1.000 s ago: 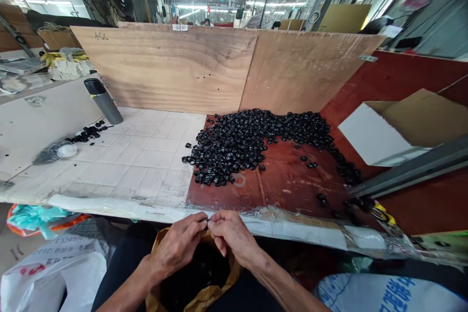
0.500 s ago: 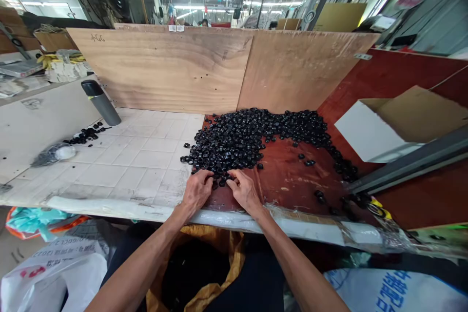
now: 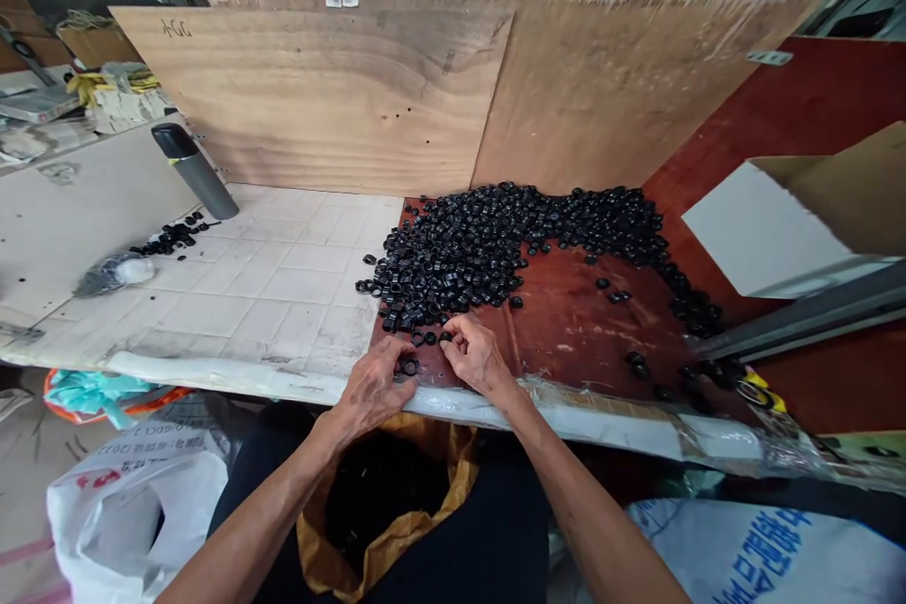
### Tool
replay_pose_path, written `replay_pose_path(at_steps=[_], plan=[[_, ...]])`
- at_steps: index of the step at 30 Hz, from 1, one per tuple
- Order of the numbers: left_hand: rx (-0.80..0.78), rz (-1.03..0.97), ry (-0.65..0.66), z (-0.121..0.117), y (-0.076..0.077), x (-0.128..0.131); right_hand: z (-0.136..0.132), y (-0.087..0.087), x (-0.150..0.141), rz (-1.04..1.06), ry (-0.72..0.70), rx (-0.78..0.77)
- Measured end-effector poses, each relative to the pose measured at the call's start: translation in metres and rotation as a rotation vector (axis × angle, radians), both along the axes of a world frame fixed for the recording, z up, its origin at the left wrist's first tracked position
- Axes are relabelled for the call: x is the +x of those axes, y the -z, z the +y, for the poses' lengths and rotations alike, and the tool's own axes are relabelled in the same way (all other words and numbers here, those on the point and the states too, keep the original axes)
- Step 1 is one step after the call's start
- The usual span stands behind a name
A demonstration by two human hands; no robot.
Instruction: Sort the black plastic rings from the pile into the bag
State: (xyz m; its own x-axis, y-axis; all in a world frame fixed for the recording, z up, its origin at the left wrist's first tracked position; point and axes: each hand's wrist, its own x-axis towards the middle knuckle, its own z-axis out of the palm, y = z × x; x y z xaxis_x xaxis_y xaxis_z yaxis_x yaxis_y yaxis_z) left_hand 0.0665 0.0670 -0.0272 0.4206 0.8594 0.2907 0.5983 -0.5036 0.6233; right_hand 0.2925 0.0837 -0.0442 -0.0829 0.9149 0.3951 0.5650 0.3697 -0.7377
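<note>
A heap of small black plastic rings [image 3: 453, 255] covers the far part of the reddish-brown board [image 3: 559, 302]. At the near edge of the heap, my right hand [image 3: 481, 359] has thumb and forefinger closed on a black ring [image 3: 445, 337]. My left hand [image 3: 375, 384] rests by the table's front edge, its thumb and fingers apart. Between them a single black ring [image 3: 409, 365] lies on the board; whether the fingers touch it is unclear. A few loose rings [image 3: 423, 338] sit between the two hands.
Below the table edge, an orange-yellow sack [image 3: 460, 472] stands open between the legs, dark inside. A grey bottle [image 3: 198, 175] leans at the back left, near a plastic bag [image 3: 113, 274]. An open white carton [image 3: 771, 226] and a metal bar [image 3: 799, 311] are at right.
My left hand has drawn back from the heap toward the table edge, and its fingers have parted. My right hand stays near the heap's front. The view has tilted downward.
</note>
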Motion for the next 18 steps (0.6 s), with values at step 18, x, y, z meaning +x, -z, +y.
replay_pose_path(at_steps=[18], plan=[[-0.065,-0.153,-0.058,-0.002,0.003,0.004,-0.010,-0.013,-0.004,0.293,-0.313,-0.148]])
